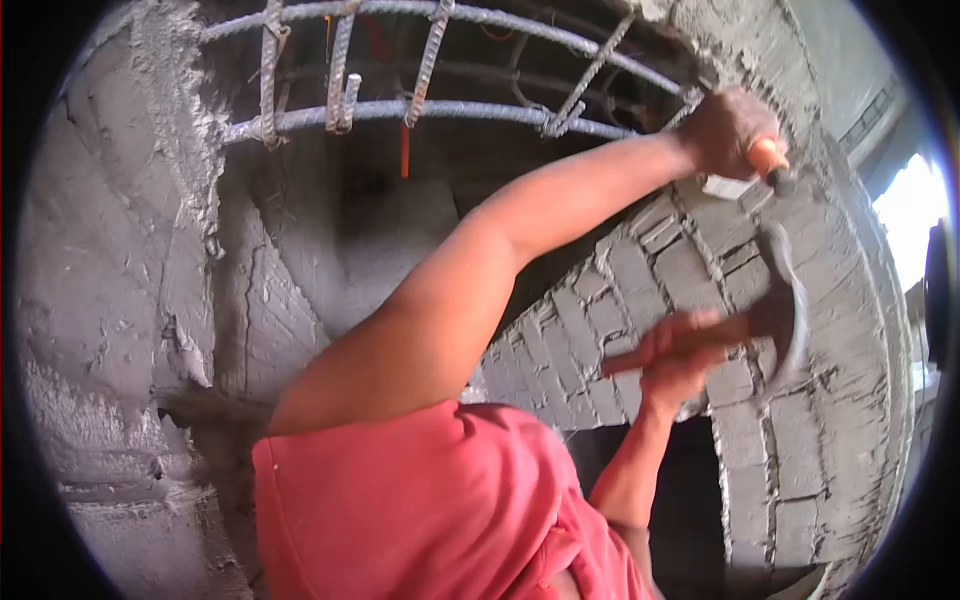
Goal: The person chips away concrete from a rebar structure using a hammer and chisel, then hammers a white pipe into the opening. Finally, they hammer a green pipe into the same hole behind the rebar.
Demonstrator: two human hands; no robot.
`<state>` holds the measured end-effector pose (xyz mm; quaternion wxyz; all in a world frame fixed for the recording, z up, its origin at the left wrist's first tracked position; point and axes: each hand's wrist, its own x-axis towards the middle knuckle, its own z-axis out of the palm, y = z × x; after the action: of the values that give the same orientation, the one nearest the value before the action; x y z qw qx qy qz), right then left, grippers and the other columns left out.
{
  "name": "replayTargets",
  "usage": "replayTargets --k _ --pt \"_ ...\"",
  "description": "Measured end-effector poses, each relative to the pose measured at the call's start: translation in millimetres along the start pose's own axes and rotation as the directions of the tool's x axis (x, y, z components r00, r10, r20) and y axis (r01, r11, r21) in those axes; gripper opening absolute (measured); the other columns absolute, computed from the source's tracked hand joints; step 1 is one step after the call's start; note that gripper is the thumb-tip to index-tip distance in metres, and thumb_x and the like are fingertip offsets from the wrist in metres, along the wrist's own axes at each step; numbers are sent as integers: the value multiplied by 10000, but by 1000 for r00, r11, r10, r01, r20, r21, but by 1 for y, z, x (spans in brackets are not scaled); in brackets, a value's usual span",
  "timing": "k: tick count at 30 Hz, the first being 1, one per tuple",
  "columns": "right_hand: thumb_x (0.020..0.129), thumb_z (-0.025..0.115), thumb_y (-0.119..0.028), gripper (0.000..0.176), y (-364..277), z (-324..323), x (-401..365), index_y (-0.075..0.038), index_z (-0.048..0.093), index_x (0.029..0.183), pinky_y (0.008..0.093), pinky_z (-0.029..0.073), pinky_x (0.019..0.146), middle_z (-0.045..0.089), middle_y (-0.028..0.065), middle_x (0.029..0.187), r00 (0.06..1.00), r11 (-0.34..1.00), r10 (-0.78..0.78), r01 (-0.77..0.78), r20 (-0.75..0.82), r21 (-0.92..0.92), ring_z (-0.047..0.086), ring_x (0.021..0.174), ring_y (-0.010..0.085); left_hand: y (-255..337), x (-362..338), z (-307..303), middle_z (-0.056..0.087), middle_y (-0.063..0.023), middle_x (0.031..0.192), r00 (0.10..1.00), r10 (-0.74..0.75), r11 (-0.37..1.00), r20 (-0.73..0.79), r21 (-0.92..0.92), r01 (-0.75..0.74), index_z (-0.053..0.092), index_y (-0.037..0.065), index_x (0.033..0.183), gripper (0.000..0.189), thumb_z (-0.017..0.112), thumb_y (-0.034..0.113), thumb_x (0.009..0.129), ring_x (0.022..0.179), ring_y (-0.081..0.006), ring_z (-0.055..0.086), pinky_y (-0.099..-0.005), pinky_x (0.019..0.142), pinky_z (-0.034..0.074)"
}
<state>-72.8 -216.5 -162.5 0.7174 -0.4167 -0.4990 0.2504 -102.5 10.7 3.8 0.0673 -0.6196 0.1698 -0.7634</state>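
Note:
My left hand (730, 130), at the end of an arm stretched across the view, is wrapped round an orange-handled tool (768, 156) with a dark rounded end. That hand is up against the rough wall, beside the rebar's right end. Below it, my right hand (682, 358) grips the wooden handle of a hammer (785, 310). The hammer's curved metal head is slightly blurred and lies below the orange-handled tool, apart from it. What the far end of the orange-handled tool touches is hidden by my left hand.
Curved rebar (430, 112) with tied crossbars spans the top over a dark opening. A brick surface (640, 275) with mortar joints is behind my hands. Rough grey plaster (110, 250) covers the left. An orange strip (405, 150) hangs under the rebar.

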Motion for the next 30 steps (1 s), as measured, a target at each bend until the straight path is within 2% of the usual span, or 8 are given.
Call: replayTargets --k 3,6,9,14,18,22,25,30 --pt "783 310 -914 857 -73 -19 -18 -80 505 792 347 436 515 501 39 608 694 699 -700 616 -171 -363 476 478 213 -3 -9 9 560 -68 601 999 -31 999 -26 10 31 530 126 627 278 775 229 707 574 -293 598 -397 557 468" --pt "870 536 -361 377 -226 -69 -39 -3 618 787 406 498 502 639 125 671 203 -57 -854 879 480 -473 627 604 250 -5 -10 7 558 -70 600 999 -15 1000 -29 11 15 526 123 621 279 770 226 710 573 -297 594 -398 560 468" --pt "958 300 -719 670 -258 -7 -46 -95 486 799 274 423 475 398 -26 632 -282 -244 -946 944 -162 -221 417 509 126 -4 -5 5 557 -71 600 999 -26 999 -26 25 26 521 121 616 285 769 224 714 574 -298 594 -400 562 468" --pt "864 428 -791 714 -9 -12 17 -81 478 926 286 437 451 458 16 658 993 991 -114 111 -41 -69 444 484 148 -1 -6 6 562 -73 609 999 -40 999 -2 27 40 537 118 631 256 768 206 696 579 -296 599 -402 563 466" --pt "769 431 -889 841 -48 -13 -6 -71 488 957 314 463 475 505 49 631 891 889 -449 437 -71 -139 519 537 181 -4 -6 8 571 -69 614 996 -42 999 -78 -16 41 542 120 628 248 767 200 692 584 -290 605 -395 561 471" --pt "957 325 -710 733 -216 -50 -20 -39 549 769 429 431 507 544 92 610 202 24 -927 873 316 -487 513 488 235 -4 -4 6 570 -68 613 999 -46 998 -27 32 47 532 118 618 265 768 206 703 591 -293 605 -394 570 482" --pt "957 305 -720 663 -260 -18 -38 -100 487 808 289 413 465 387 -36 615 -270 -231 -943 952 -195 -202 409 498 138 -6 -6 6 574 -69 623 998 -57 997 -13 44 58 533 118 626 264 769 205 704 597 -297 604 -396 573 485" --pt "898 496 -728 616 -21 12 27 -114 465 857 294 328 426 390 0 564 996 992 -68 62 -54 -112 361 423 150 -2 -4 0 590 -70 643 996 -82 996 20 20 82 568 130 667 216 776 190 664 616 -292 619 -397 594 488"
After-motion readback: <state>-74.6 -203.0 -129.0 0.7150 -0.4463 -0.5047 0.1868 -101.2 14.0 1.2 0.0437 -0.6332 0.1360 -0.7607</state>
